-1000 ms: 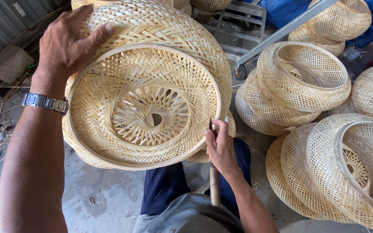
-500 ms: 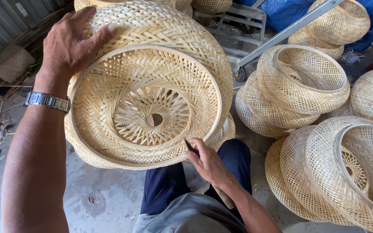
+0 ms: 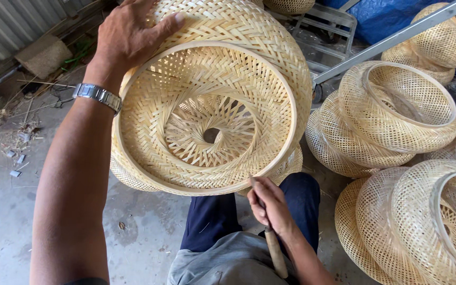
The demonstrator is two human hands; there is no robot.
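Bare concrete floor [image 3: 6, 232] leftward, stacked woven shades [image 3: 391, 121] blocking right

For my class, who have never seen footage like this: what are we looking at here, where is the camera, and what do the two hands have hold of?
There is no machine: a person works with bare hands, and the one camera sits on their head, looking down past their knees. The left hand, with a metal wristwatch on its wrist, grips the top of a large woven bamboo basket, tilted so its open side faces the camera. The right hand holds a wooden-handled tool with its tip at the basket's lower rim. More woven baskets are stacked on the concrete floor to the right.
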